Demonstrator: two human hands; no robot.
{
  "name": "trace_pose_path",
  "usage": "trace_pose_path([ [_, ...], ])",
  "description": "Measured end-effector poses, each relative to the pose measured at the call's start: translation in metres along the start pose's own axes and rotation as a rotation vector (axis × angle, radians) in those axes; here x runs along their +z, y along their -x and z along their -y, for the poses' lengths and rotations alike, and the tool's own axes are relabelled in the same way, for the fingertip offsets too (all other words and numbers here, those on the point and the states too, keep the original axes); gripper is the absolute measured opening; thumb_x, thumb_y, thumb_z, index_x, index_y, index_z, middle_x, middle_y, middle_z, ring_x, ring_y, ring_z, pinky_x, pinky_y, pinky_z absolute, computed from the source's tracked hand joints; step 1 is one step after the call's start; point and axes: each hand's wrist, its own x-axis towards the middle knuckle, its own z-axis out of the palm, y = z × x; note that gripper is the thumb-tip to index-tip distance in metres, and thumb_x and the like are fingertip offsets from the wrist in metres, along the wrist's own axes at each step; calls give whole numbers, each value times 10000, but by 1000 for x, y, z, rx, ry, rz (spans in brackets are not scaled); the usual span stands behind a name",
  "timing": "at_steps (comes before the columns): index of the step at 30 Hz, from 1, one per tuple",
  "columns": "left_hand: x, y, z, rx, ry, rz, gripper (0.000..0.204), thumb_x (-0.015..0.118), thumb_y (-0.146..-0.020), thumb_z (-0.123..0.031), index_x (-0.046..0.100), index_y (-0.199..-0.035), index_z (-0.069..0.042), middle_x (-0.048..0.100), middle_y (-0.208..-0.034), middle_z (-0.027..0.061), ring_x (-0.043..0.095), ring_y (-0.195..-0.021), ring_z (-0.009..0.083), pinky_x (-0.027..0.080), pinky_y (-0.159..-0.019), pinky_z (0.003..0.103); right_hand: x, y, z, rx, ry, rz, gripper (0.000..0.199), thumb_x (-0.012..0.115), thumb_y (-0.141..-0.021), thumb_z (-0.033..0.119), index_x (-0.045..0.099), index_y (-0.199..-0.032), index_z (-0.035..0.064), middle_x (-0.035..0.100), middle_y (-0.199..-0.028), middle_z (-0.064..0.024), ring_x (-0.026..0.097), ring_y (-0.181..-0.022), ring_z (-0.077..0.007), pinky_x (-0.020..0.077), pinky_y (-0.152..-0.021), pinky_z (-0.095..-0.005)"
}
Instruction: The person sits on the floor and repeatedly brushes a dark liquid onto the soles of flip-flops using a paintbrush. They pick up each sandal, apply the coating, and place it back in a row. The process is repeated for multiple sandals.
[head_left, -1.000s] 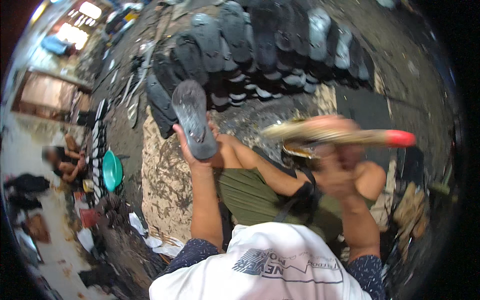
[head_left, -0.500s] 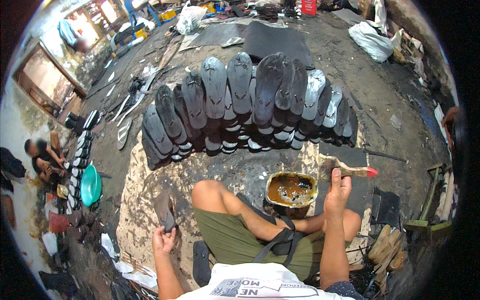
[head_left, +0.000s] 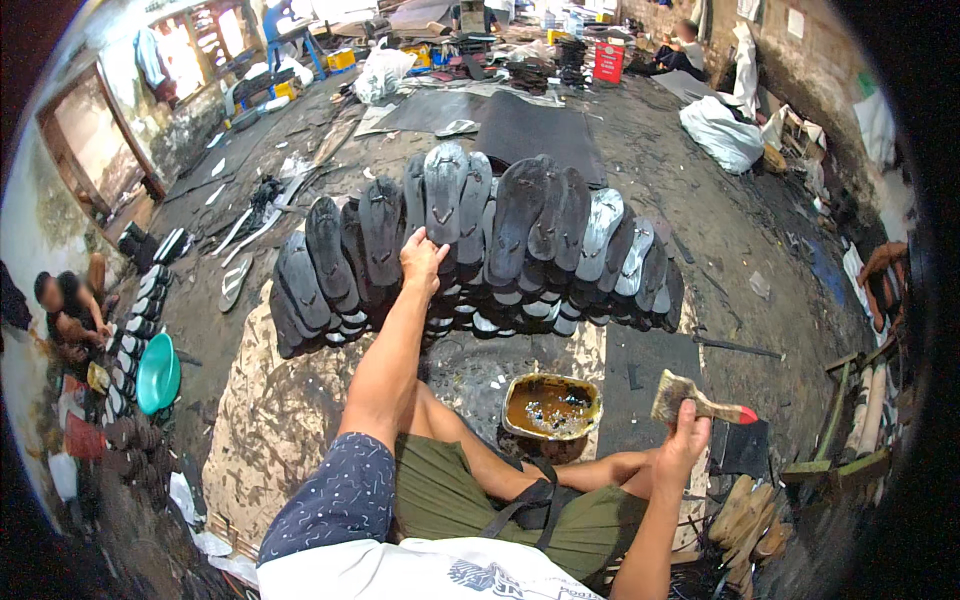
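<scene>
My left arm reaches forward to the curved row of stacked flip-flops. The fingers of my left hand (head_left: pixel 425 262) are closed at the lower end of a grey, whitish-smeared flip-flop (head_left: pixel 445 190), which leans upright among the darker ones (head_left: pixel 520 215). To the right, my right hand (head_left: pixel 682 445) grips a wide paintbrush (head_left: pixel 715 408) with a red-tipped wooden handle, its bristles pointing left. Between my crossed legs and the row sits an open container (head_left: pixel 508 425) of brown, glossy liquid with pale bubbles or flecks. The brush is held to the right of it, apart from it.
A stained pale mat (head_left: pixel 265 430) and a black sheet (head_left: pixel 650 365) lie under the work. At left are a green basin (head_left: pixel 159 374) and a person (head_left: pixel 75 315) beside lined-up footwear. White sacks (head_left: pixel 722 135), a red tin (head_left: pixel 608 62) and scraps lie farther back.
My left hand has swung from the lower left, where it held a dark sole, up to the row. That sole is no longer on the left. The brush has dropped lower; the view has tilted up.
</scene>
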Motion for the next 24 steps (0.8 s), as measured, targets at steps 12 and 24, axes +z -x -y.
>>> trace_pose_path([
  [12, -336, 358, -22, 122, -1078, -546, 563, 719, -935, -255, 497, -1384, 1, 565, -1330, 171, 545, -1232, 283, 433, -1054, 403, 6, -16, -37, 210, 63, -66, 388, 712, -972, 363, 541, -960, 16, 616, -1004, -81, 544, -947, -172, 432, -886, -360],
  [24, -310, 538, 23, -294, -1690, -174, 985, 831, -761, -517, 391, -1490, -22, 464, -1461, 225, 400, -1372, 419, 320, -1137, 489, 84, -10, -41, 192, 120, 258, 331, 751, -956, 309, 521, -807, 123, 536, -775, 50, 457, -692, -54, 382, -624, -259],
])
